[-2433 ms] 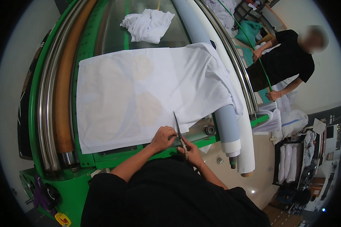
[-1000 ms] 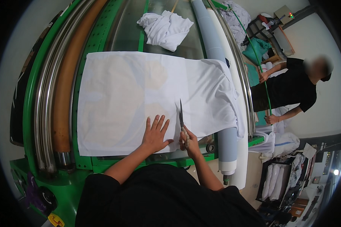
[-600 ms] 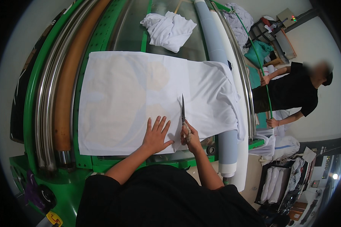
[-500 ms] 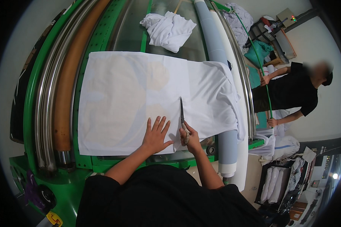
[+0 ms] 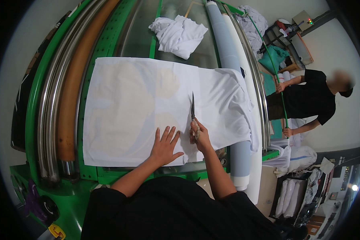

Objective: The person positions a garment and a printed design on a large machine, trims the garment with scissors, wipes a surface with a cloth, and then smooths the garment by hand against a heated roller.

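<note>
Head view. Item 1: white cloth (image 5: 120,108), 1 pc., spread on green-framed bench (image 5: 90,173), R end over blue-grey roll (image 5: 240,164); bulk lies to far side & L of hands. L hand (image 5: 163,147): flat on cloth's near part, fingers spread, nothing gripped. Item 2: scissors (image 5: 193,108), 1 pr., grasped in R hand (image 5: 201,136), blades pointing far, above or on cloth (contact unclear). Also: white bundle (image 5: 179,37), far; brown roller (image 5: 67,128), L; co-worker (image 5: 308,94), far R, w/ green pole (image 5: 284,106).
</note>
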A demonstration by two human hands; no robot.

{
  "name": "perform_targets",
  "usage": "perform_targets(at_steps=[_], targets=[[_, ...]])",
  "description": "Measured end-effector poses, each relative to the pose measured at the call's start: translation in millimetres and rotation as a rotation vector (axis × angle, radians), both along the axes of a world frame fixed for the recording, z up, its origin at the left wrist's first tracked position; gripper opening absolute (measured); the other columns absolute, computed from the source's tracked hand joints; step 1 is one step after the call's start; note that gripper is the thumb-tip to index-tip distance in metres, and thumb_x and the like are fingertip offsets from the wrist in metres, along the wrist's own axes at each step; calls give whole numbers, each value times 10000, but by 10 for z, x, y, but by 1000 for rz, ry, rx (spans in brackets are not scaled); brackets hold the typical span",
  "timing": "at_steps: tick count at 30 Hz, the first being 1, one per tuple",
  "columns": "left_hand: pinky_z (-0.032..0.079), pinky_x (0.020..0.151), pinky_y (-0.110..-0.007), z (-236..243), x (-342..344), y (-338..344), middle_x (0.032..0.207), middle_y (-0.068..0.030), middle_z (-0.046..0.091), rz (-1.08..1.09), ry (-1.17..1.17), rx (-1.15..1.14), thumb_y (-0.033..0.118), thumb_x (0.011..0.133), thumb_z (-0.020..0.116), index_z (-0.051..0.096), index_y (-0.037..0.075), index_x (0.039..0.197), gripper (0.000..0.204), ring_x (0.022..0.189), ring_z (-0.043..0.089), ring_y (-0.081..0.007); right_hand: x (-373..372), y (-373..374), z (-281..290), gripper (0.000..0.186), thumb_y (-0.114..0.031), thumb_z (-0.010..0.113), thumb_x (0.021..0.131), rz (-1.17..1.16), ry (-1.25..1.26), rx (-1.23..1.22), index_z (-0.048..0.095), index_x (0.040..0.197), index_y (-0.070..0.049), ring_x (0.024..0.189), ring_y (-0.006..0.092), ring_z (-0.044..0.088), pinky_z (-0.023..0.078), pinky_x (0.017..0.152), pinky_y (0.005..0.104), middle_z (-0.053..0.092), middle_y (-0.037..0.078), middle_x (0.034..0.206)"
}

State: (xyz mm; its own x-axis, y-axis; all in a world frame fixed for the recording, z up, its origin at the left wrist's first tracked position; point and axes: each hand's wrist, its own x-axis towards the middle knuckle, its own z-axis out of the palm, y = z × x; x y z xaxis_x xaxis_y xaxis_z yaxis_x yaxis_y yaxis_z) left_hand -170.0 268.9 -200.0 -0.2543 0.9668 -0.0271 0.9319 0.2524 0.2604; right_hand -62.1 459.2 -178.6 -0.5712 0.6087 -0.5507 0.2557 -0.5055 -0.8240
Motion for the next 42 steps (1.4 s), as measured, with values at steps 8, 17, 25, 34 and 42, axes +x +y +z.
perform_targets(at_steps=[8, 17, 25, 34, 42], targets=[[87, 1249, -697, 6, -14, 1, 1730, -169, 254, -3, 0, -13, 771, 966, 453, 357, 106, 1649, 957, 1612, 170, -368, -35, 94, -49, 855, -449, 815, 938, 36, -26, 45, 432, 1610, -85, 571, 92, 514, 403, 477, 276, 548, -14, 759], [99, 1252, -690, 22, -11, -10, 1720, -177, 276, -2, -5, 4, 763, 964, 469, 366, 98, 1642, 955, 1604, 193, -375, -423, 531, -74, 913, -505, 832, 904, 82, -29, 50, 432, 1609, -86, 589, 104, 535, 413, 483, 292, 565, -3, 780], [102, 1245, -699, -2, -13, -31, 1703, -198, 290, -8, -44, 52, 746, 967, 487, 362, 64, 1634, 962, 1588, 218, -403, -471, 634, 3, 872, -538, 821, 900, 66, -11, 15, 494, 1567, -82, 612, 116, 562, 455, 516, 304, 584, 16, 807], [104, 1252, -687, 0, -15, -7, 1706, -171, 313, -1, -4, 37, 755, 961, 487, 383, 96, 1634, 947, 1587, 241, -377, -806, 968, -228, 907, -547, 830, 886, 116, -30, 135, 486, 1569, -58, 611, 115, 562, 456, 511, 304, 572, 8, 804], [115, 1250, -689, 4, -19, -2, 1706, -170, 311, 5, -22, 25, 749, 960, 497, 389, 98, 1631, 941, 1589, 235, -376, -915, 1080, -82, 776, -569, 819, 888, 72, -8, 36, 578, 1440, -79, 599, 115, 556, 455, 504, 307, 574, 3, 786]])
